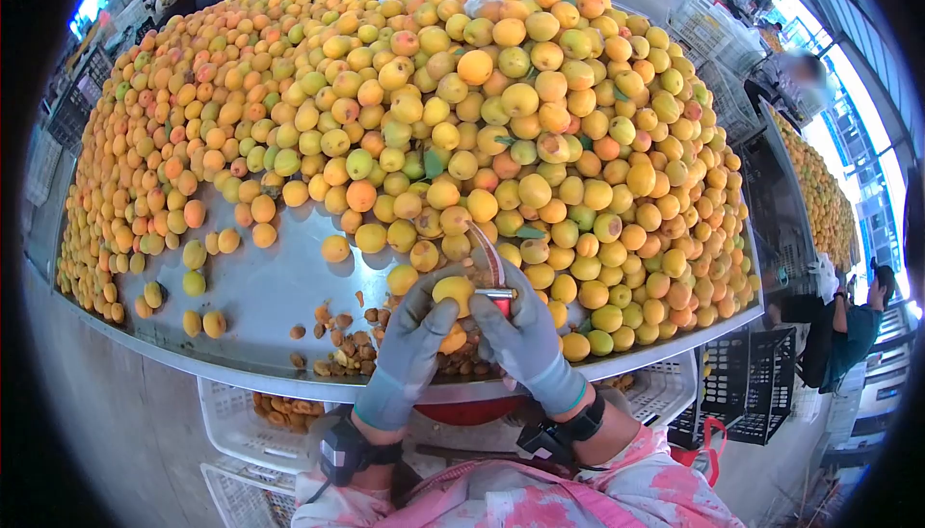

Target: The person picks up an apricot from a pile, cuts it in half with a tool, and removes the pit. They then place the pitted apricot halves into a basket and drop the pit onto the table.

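My left hand (pixel 412 333), in a grey glove, is closed around a yellow apricot (pixel 453 292) near the front edge of the metal table. Close beside it on the right, my right hand (pixel 515 326), also gloved, grips a small tool with a metal rod and a red part (pixel 500 299). A curved strip (pixel 489 253) rises above the tool. Another orange fruit (pixel 453 338) shows between the hands. Beyond them lies a large heap of yellow and orange apricots (pixel 520 99). Brown pits (pixel 352 345) lie just left of my left hand.
The metal table (pixel 260 282) has a raised front rim. White crates (pixel 226 422) holding brown pieces stand below it, and black crates (pixel 761 383) stand at the right. A person in dark green (pixel 853 335) is at the far right, near another fruit-covered table (pixel 819 191).
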Action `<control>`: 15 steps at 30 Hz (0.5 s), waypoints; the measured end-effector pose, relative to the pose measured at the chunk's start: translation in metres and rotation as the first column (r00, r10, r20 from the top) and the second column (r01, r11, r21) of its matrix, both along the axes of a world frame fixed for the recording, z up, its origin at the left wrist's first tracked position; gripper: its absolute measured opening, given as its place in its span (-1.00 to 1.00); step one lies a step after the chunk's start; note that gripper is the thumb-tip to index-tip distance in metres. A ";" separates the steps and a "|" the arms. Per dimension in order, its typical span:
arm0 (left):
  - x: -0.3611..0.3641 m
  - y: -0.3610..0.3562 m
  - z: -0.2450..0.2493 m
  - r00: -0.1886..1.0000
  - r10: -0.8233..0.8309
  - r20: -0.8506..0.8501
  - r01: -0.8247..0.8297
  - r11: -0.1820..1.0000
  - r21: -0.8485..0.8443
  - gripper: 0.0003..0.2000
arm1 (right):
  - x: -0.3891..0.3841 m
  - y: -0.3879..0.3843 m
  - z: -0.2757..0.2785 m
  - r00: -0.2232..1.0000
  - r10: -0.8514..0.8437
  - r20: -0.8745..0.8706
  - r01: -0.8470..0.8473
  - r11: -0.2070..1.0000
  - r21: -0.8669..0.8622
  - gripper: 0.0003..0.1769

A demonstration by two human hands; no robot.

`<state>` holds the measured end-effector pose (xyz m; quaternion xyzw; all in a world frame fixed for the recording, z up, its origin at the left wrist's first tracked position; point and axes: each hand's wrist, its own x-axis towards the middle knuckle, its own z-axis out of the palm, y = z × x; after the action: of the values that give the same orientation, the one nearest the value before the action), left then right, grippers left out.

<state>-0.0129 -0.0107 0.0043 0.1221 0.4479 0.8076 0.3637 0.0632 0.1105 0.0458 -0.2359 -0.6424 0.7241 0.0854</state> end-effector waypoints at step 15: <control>0.000 0.003 -0.002 0.997 0.054 0.064 -0.056 0.997 0.044 -0.46 | 0.007 0.003 0.007 0.993 0.070 -0.090 -0.066 0.997 0.050 -0.45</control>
<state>-0.0129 -0.0079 0.0025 0.0925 0.4209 0.8308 0.3523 0.0701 0.1132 0.0531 -0.1784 -0.6624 0.7213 0.0954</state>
